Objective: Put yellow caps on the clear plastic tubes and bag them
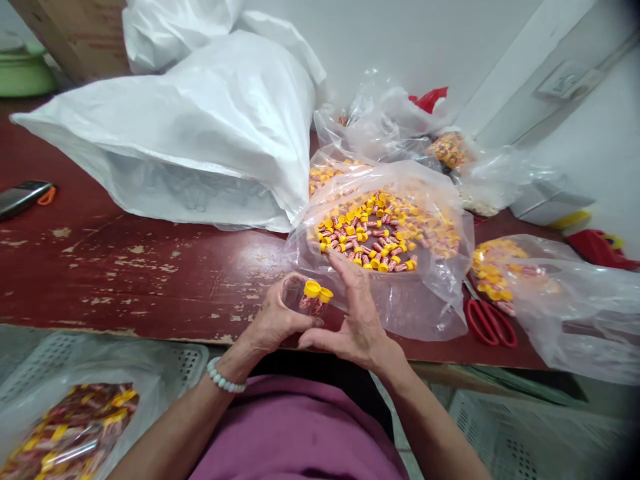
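Note:
My left hand (273, 317), with a pale bead bracelet at the wrist, is curled around a clear plastic container. Two small bottles (312, 293) with yellow caps and red-and-white bodies stand upright at it, caps uppermost. My right hand (359, 323) is just to the right, thumb and fingers spread, holding nothing. Its fingertips reach the near edge of an open clear plastic bag (425, 303). Many more yellow-capped little bottles (373, 230) lie loose in that bag. The lower part of the container is hidden by my left fingers.
A big white sack (235, 100) lies open on the red table (125, 280), clear plastic items inside. Red scissors (490, 323) and another bag (565, 293) are at right. A phone-like device (25, 198) lies far left. Plastic crates (185, 357) stand below the table edge.

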